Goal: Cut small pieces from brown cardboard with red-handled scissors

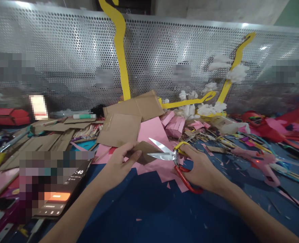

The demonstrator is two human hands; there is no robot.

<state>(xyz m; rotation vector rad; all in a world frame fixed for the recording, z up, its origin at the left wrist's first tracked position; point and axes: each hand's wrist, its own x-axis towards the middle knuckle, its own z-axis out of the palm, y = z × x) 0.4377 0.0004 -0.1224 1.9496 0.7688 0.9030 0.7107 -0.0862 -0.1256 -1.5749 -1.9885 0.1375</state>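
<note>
My left hand [122,165] pinches a small piece of brown cardboard [146,156] between thumb and fingers. In my right hand [202,168] is a pair of scissors [174,156] with one yellow and one red handle. Their blades are spread and point left, overlapping the right part of the cardboard piece in view; I cannot tell whether they touch it. Beneath and behind lie pink paper sheets [153,130] with jagged cut edges. Larger brown cardboard pieces [120,130] rest just beyond my left hand.
A smartphone [60,192] with a lit screen lies at the left, near cardboard strips [55,141]. To the right is a pink glue gun [262,163] with a red light. A perforated metal panel [154,50] stands behind, with yellow strips [120,50] and white fluff [237,73] before it.
</note>
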